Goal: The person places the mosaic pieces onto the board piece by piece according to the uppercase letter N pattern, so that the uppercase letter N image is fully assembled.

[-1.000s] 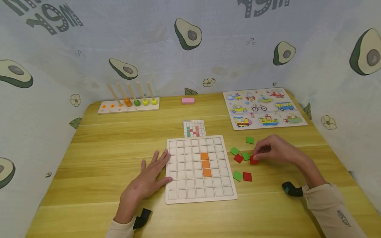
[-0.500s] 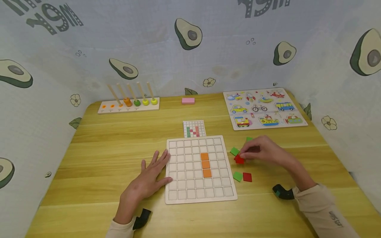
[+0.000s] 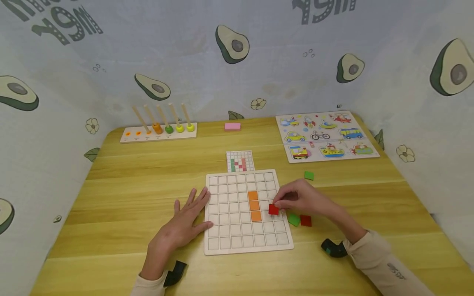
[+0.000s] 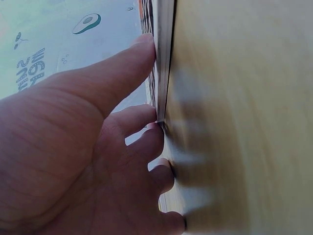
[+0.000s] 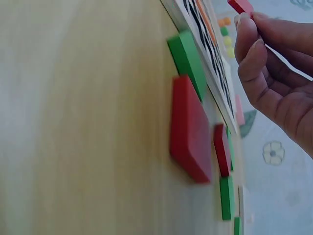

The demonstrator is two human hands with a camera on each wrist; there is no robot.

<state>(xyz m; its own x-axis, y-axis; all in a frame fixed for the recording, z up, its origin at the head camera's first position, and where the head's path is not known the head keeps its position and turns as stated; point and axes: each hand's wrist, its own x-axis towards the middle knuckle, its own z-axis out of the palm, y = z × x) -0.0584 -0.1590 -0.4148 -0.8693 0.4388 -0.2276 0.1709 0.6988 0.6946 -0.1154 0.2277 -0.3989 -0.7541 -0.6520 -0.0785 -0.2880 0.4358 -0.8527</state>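
Note:
In the head view, a red square tile [image 3: 273,209] is pinched between the thumb and fingertips of my right hand [image 3: 301,199]. It is over the right side of a pale wooden grid board [image 3: 226,230], beside a column of three orange tiles [image 3: 254,205] set in its squares. My left hand [image 3: 181,226] lies with fingers spread, its fingertips and thumb against the board's left edge. The right wrist view shows the pinched tile high up, above the board's striped edge [image 5: 215,63]. Also there are loose red [image 5: 222,149] and green [image 5: 227,198] tiles that my right hand hides from the head view.
Right of the board lie a green tile [image 3: 294,219] and a red tile [image 3: 305,220]; another green tile [image 3: 309,175] lies farther back. Behind the board are a pattern card [image 3: 240,155], a pink block [image 3: 232,127], a peg counting stand [image 3: 159,135] and a vehicle puzzle [image 3: 327,142].
My right hand has carried the red tile leftward from among the loose tiles to over the board's right side. My left hand has stayed at the board's left edge.

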